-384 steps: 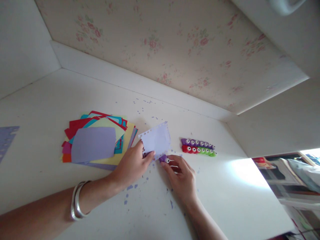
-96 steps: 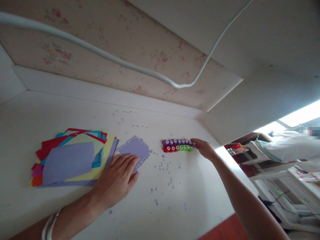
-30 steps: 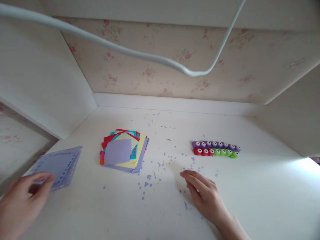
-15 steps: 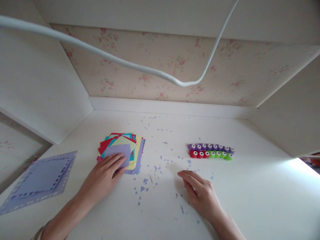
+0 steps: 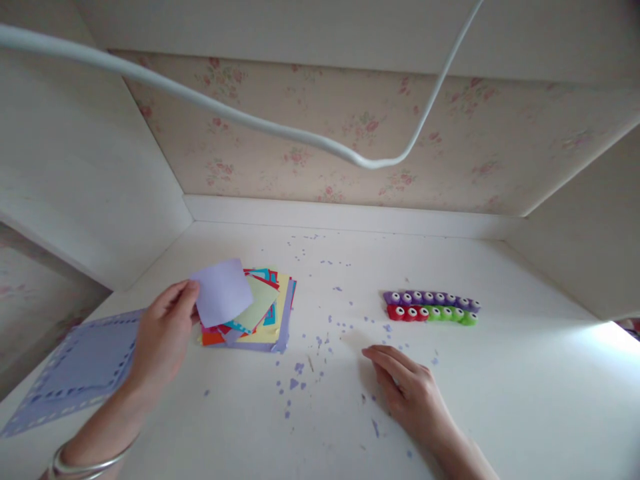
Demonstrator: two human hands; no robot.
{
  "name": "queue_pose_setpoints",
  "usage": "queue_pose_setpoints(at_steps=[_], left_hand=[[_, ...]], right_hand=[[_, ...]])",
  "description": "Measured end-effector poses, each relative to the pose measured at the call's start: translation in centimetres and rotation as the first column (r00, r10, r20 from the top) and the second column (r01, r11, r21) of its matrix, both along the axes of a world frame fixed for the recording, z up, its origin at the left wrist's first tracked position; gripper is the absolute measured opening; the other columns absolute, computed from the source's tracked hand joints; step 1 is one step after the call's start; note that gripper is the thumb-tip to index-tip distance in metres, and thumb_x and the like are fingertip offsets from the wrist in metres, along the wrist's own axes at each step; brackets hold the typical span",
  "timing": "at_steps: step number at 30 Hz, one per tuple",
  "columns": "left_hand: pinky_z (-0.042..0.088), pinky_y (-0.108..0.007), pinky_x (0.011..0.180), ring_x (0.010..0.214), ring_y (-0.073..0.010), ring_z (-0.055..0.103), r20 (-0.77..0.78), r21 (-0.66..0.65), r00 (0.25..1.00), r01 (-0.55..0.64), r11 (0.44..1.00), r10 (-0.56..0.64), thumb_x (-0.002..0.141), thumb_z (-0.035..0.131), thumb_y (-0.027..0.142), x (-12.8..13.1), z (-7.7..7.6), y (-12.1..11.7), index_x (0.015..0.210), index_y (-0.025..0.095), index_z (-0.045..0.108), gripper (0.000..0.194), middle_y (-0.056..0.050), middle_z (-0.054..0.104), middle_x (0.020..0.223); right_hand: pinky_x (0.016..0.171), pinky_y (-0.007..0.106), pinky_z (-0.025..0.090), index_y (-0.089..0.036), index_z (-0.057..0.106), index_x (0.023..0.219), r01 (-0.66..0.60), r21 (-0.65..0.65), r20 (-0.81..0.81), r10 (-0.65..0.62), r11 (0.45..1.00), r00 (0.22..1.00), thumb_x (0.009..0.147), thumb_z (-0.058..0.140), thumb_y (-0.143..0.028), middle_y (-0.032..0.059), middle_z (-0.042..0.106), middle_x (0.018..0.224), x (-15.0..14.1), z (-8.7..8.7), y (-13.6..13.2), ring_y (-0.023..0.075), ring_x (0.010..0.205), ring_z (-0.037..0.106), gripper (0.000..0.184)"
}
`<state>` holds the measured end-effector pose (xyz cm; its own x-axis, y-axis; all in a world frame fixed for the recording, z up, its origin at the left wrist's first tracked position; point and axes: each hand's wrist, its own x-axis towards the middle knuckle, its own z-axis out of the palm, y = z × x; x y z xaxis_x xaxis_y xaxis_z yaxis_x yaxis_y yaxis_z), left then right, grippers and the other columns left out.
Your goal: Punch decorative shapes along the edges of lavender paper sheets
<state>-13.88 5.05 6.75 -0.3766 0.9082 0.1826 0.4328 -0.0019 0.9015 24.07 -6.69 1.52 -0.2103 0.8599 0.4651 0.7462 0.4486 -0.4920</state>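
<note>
A small square of light purple paper [image 5: 224,293] is pinched by one edge between the thumb and fingers of my left hand [image 5: 167,327]. It is lifted over the left part of a stack of colored paper [image 5: 281,313], hiding some of it. Pale green, yellow, red, blue and purple sheets show in the stack, lying at different angles. My right hand [image 5: 405,387] rests on its side on the white table, fingers curled and close together, with nothing visible in them. Small purple paper scraps [image 5: 294,383] are scattered between the hands.
Two rows of purple, red and green eye-topped pieces [image 5: 433,305] stand beyond my right hand. At the left edge lies a larger purple sheet with a punched border [image 5: 75,363]. A white cable [image 5: 280,130] hangs across the view, before the floral back wall [image 5: 365,127].
My left hand has gone from lying on the stack to holding up the purple square, and has moved left. My right hand stays in nearly the same place.
</note>
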Motion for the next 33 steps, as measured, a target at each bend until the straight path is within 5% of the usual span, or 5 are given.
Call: queue_pose_setpoints(at_steps=[3,9,15,26,33], left_hand=[[0.053,-0.030,0.060,0.073,-0.0220,0.068,-0.073,-0.045,0.997,0.028,0.999,-0.031,0.089,0.045,0.059,-0.3,-0.1,2.0,0.107,0.016,0.062,0.049,-0.005,0.071,0.086],[0.049,-0.033,0.074,0.085,-0.0268,0.069,-0.315,-0.106,0.947,0.029,0.994,-0.061,0.083,0.056,0.047,-0.7,-3.1,3.0,0.099,0.020,0.070,0.034,-0.006,0.074,0.089],[0.050,-0.032,0.077,0.085,-0.0241,0.070,-0.709,-0.028,0.687,0.199,0.980,-0.160,0.096,0.043,0.047,-1.0,-4.3,2.3,0.108,0.021,0.066,0.037,-0.006,0.074,0.096],[0.047,-0.045,0.098,0.111,-0.0317,0.062,-0.821,-0.033,0.530,0.325,0.945,-0.211,0.088,0.057,0.058,0.1,-5.0,1.0,0.123,0.019,0.056,0.053,-0.012,0.066,0.122],[0.049,-0.042,0.095,0.109,-0.0300,0.064,-0.783,-0.057,0.575,0.311,0.949,-0.235,0.088,0.058,0.055,-0.2,-5.3,1.3,0.126,0.021,0.054,0.052,-0.011,0.066,0.121]], right_hand=[[0.076,0.027,0.062,-0.022,0.068,0.111,0.004,-0.006,0.003,-0.004,1.000,1.000,0.093,0.043,-0.008,0.0078,0.075,0.107,0.0,-0.2,0.1,0.0183,0.092,0.074,0.034],[0.077,0.026,0.062,-0.021,0.069,0.111,0.008,-0.021,-0.021,-0.008,1.000,1.000,0.093,0.043,-0.009,0.0085,0.075,0.106,-0.1,0.1,0.4,0.0181,0.093,0.074,0.034],[0.076,0.025,0.062,-0.021,0.071,0.109,0.009,-0.031,-0.024,-0.010,0.999,1.000,0.093,0.045,-0.011,0.0086,0.076,0.104,-0.2,0.4,0.6,0.0183,0.091,0.075,0.032],[0.078,0.025,0.062,-0.021,0.070,0.109,0.014,-0.062,-0.006,-0.014,0.998,1.000,0.094,0.045,-0.012,0.0086,0.075,0.105,0.0,0.3,0.6,0.0179,0.092,0.074,0.031],[0.078,0.024,0.061,-0.021,0.070,0.108,0.017,-0.062,0.000,-0.017,0.998,1.000,0.095,0.046,-0.014,0.0088,0.075,0.105,0.0,0.0,0.7,0.0177,0.092,0.074,0.029]])
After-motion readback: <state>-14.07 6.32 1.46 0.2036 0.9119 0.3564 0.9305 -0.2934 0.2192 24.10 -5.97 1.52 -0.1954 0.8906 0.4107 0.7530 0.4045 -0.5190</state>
